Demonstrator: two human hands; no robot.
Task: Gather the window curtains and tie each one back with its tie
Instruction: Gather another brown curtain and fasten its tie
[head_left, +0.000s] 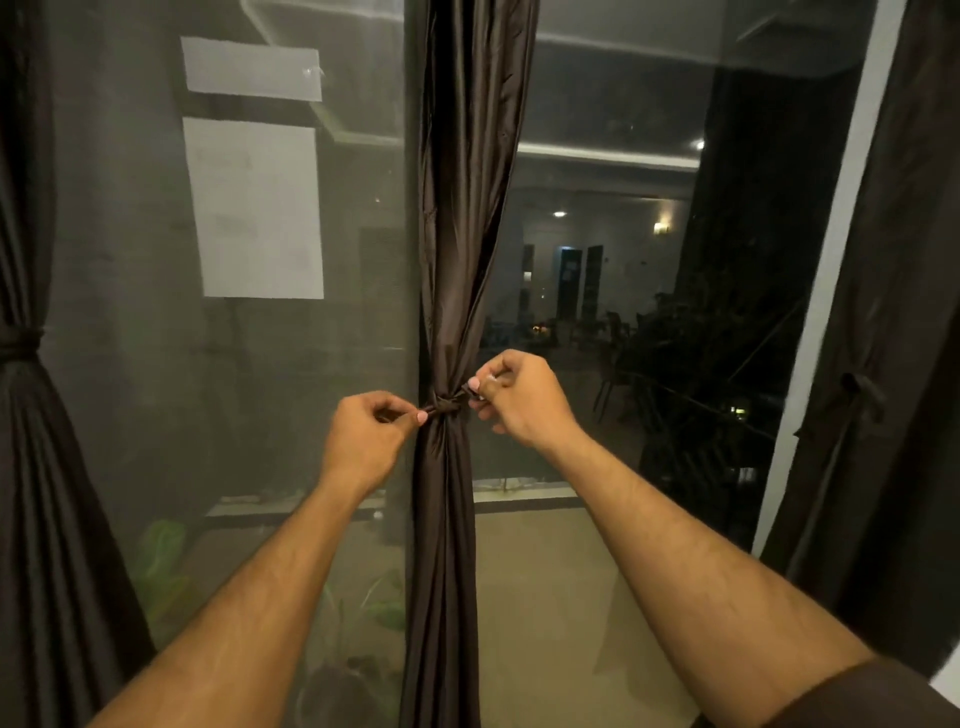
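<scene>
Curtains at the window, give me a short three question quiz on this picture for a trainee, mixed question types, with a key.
1. True or false: the middle curtain hangs loose with no tie around it.
2. Which curtains already look tied back? A) only the left curtain B) the left curtain and the right curtain C) neither
3. Fill in: the left hand and the right hand each pinch an end of the ____.

Key
1. False: a tie is wrapped around it, gathering it at hand height.
2. B: both are cinched at the waist.
3. tie
</scene>
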